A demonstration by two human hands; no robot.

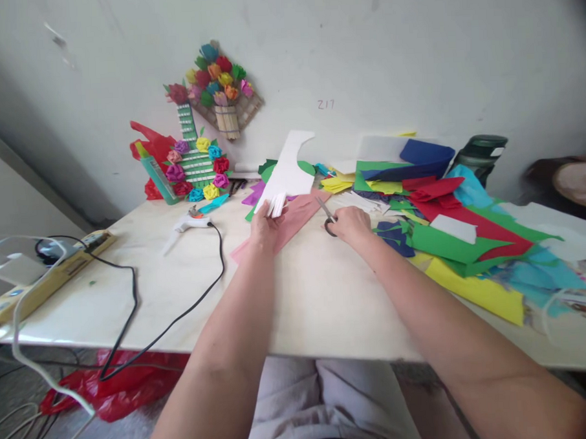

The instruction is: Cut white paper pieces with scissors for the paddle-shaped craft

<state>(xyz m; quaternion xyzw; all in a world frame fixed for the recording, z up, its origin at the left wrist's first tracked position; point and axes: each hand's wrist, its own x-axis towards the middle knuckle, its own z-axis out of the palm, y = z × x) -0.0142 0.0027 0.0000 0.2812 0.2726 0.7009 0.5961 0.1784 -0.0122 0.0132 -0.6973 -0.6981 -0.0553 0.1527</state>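
Observation:
My left hand (265,227) is closed on a small bunch of white paper strips (277,204), which point away from me. In my right hand (351,222) is a pair of scissors (328,218), dark-handled, its blades pointing up and left toward the strips without touching them. Under the left hand lies a pink paper sheet (297,220). Behind the strips rests a large white cut-out (287,168) with a curved notch at its upper right. Purple and green paper shows partly from beneath it.
At left are a white glue gun (189,225) with a black cord, a glue bottle (156,174) and a power strip (57,275). Paper flowers decorate a green-and-white model (198,159) by the wall. Coloured paper (459,238) covers the right side, near a dark bottle (482,153).

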